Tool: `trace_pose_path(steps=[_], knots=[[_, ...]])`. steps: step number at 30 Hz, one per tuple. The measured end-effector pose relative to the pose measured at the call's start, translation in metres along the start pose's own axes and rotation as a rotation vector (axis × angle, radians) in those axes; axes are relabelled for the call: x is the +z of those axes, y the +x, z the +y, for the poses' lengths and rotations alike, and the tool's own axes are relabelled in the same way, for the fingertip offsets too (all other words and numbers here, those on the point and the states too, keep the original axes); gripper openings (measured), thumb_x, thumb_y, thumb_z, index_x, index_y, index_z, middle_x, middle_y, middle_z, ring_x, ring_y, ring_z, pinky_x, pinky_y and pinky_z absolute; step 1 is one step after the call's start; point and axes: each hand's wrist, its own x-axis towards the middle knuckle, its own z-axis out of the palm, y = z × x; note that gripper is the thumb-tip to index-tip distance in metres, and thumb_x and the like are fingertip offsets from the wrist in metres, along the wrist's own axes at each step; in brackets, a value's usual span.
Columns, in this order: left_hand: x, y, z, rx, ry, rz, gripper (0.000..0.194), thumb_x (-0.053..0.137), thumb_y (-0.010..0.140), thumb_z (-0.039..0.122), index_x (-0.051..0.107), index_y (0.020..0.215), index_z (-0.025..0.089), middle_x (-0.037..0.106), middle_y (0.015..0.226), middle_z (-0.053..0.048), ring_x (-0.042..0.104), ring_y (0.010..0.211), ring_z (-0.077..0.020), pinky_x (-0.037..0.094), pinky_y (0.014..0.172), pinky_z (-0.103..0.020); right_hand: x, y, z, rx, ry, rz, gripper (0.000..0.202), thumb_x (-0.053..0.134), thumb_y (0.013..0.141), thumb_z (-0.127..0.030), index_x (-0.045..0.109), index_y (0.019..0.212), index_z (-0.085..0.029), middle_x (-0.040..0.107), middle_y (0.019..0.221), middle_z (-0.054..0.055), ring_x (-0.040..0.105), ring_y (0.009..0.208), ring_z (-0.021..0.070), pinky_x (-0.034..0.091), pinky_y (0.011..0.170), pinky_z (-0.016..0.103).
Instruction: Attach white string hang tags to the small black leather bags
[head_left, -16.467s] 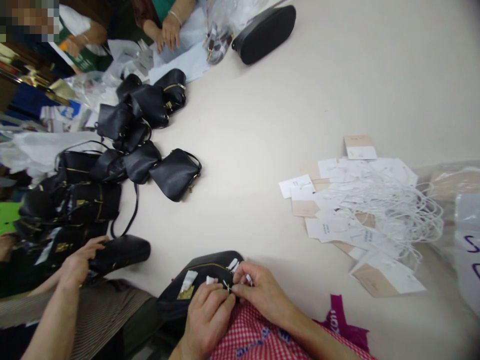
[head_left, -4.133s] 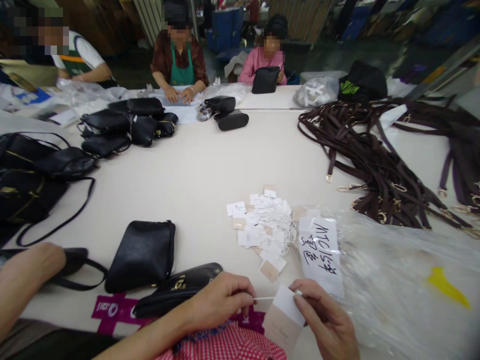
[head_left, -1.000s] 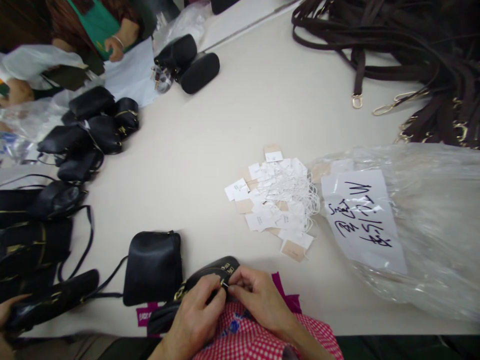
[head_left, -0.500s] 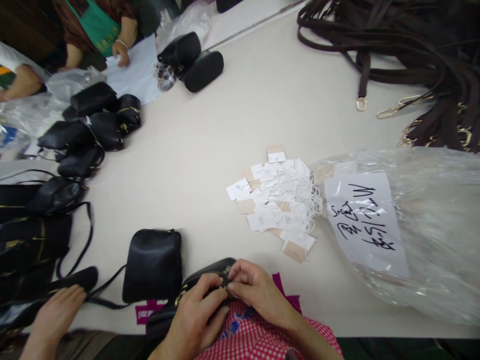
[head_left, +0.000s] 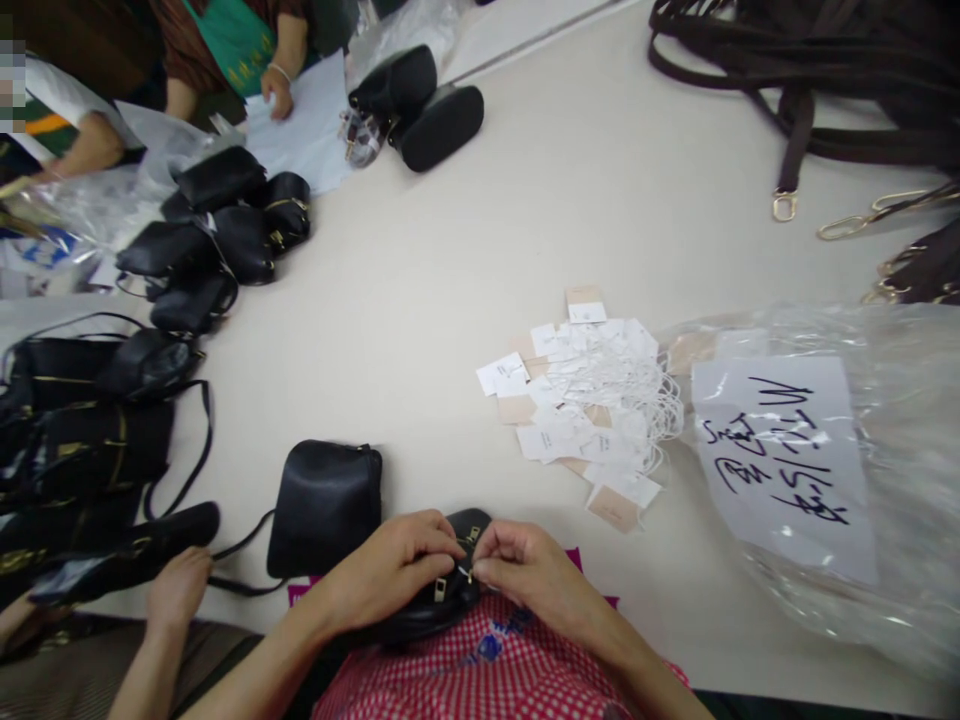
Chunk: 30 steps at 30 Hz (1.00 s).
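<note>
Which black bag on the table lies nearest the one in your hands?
The flat bag just left of the left hand; the other bags lie farther left or across the table.

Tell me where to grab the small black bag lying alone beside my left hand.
Probably take the black bag by its top edge near the zipper, coming from above, since it lies flat on the table; its strap trails left toward a co-worker's hand.
</note>
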Motion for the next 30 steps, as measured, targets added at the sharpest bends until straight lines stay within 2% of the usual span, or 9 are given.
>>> trace_pose_path(steps=[5,9,12,16,18,20,24,27,30], knots=[[-0.007,0.019,-0.004,0.091,-0.03,-0.163,0.021,0.056,0.088,0.016,0.075,0.084,0.022,0.067,0.086,0.0,0.062,0.08,-0.0142,0.048,0.076,-0.025,-0.002,-0.001,0.0,0.004,-0.015,-0.003,0.006,0.061,0.069,-0.024,0.059,0.07,-0.018,0.053,0.053,-0.008,0.039,0.046,0.0074,0.024,0.047,0.021],[-0.003,0.025,-0.007,0.107,0.007,-0.164,0.02,0.056,0.085,0.011,0.07,0.074,0.019,0.064,0.08,0.002,0.061,0.078,-0.0124,0.047,0.074,-0.022,-0.002,-0.001,0.002,0.001,-0.003,-0.023,0.006,0.06,0.07,-0.024,0.058,0.071,-0.019,0.053,0.055,-0.007,0.04,0.047,0.0084,0.027,0.047,0.021],[0.002,0.026,-0.009,0.09,0.067,-0.164,0.019,0.056,0.079,0.008,0.067,0.068,0.018,0.061,0.074,0.003,0.058,0.07,-0.0117,0.044,0.065,-0.02,0.001,-0.002,0.005,0.0,-0.022,-0.041,0.004,0.06,0.07,-0.022,0.058,0.071,-0.019,0.053,0.055,-0.007,0.041,0.047,0.0087,0.028,0.048,0.021],[0.01,0.024,-0.011,0.085,0.167,-0.165,0.017,0.057,0.075,0.007,0.061,0.062,0.018,0.056,0.067,0.003,0.053,0.064,-0.0129,0.04,0.061,-0.022,0.006,-0.003,0.008,-0.025,-0.085,-0.044,0.002,0.059,0.069,-0.02,0.059,0.07,-0.019,0.053,0.058,-0.007,0.042,0.051,0.0092,0.028,0.05,0.021],[0.013,0.021,-0.011,0.078,0.199,-0.137,0.016,0.055,0.079,0.01,0.06,0.067,0.019,0.057,0.072,0.001,0.055,0.07,-0.015,0.042,0.067,-0.024,0.006,-0.004,0.009,-0.03,-0.095,-0.042,0.002,0.059,0.07,-0.021,0.058,0.07,-0.019,0.053,0.058,-0.007,0.043,0.052,0.0094,0.029,0.05,0.022],[0.015,0.017,-0.011,0.046,0.213,-0.067,0.016,0.047,0.087,0.014,0.06,0.078,0.019,0.059,0.078,0.0,0.056,0.075,-0.0169,0.043,0.072,-0.027,0.005,-0.004,0.01,-0.04,-0.106,-0.018,0.007,0.055,0.078,-0.025,0.059,0.076,-0.019,0.054,0.059,-0.006,0.045,0.051,0.01,0.032,0.05,0.022],[0.014,0.011,-0.008,-0.039,0.175,0.11,0.024,0.034,0.096,0.021,0.056,0.089,0.018,0.061,0.084,-0.003,0.058,0.079,-0.0179,0.046,0.075,-0.029,-0.002,-0.004,0.012,-0.135,-0.19,0.113,0.021,0.045,0.088,-0.029,0.063,0.091,-0.019,0.065,0.073,0.0,0.059,0.063,0.0149,0.045,0.063,0.028],[0.014,0.008,-0.004,-0.047,-0.05,0.19,0.024,0.034,0.098,0.026,0.057,0.093,0.019,0.066,0.093,-0.004,0.06,0.087,-0.017,0.047,0.081,-0.028,-0.009,-0.005,0.013,-0.121,-0.17,0.219,0.028,0.048,0.089,-0.037,0.06,0.106,-0.02,0.072,0.084,0.004,0.064,0.069,0.019,0.049,0.07,0.034],[0.02,0.009,-0.001,-0.061,-0.396,0.197,0.022,0.04,0.097,0.032,0.055,0.089,0.019,0.069,0.094,-0.004,0.059,0.077,-0.0144,0.046,0.074,-0.026,-0.012,-0.007,0.01,-0.132,-0.042,0.298,0.037,0.063,0.083,-0.045,0.057,0.112,-0.023,0.071,0.107,0.008,0.07,0.086,0.0232,0.051,0.082,0.039]])
